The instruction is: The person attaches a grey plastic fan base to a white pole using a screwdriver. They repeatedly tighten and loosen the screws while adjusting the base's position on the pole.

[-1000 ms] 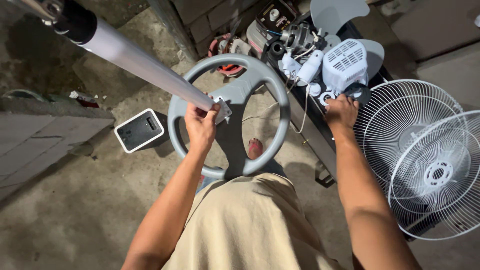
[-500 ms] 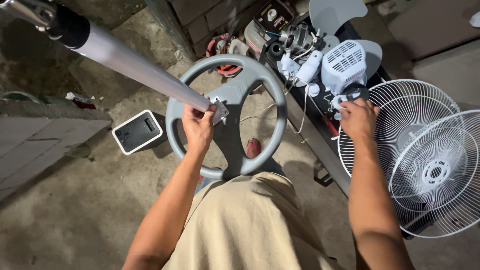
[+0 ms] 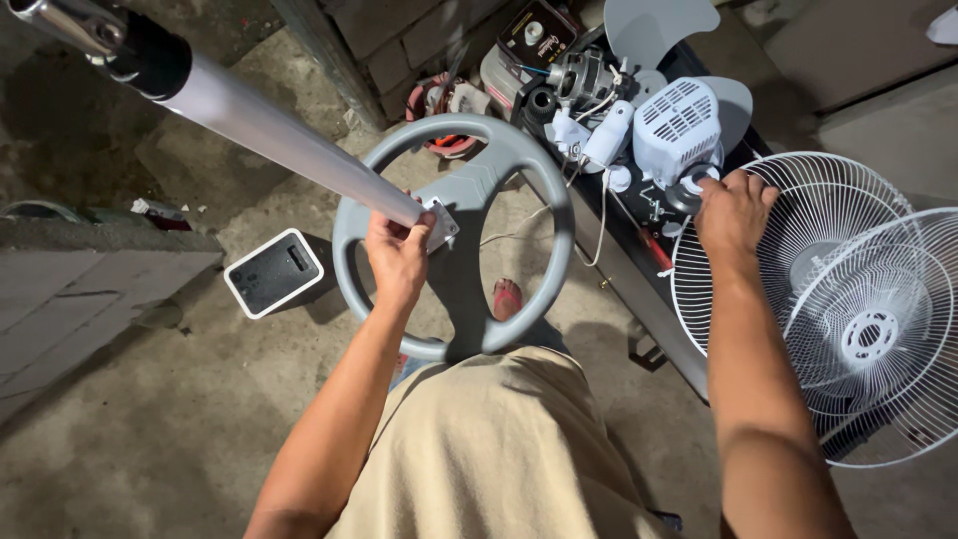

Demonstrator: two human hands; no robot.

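Care is being called for: pole [image 3: 269, 130] being gripped by the left hand [image 3: 397, 255] at the ring base [image 3: 454, 235] (steadily), right hand [image 3: 733, 212] closing on the black knob [image 3: 686, 195].

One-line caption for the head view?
Left hand steadies a fan pole on its grey ring base; right hand reaches a dark knob.
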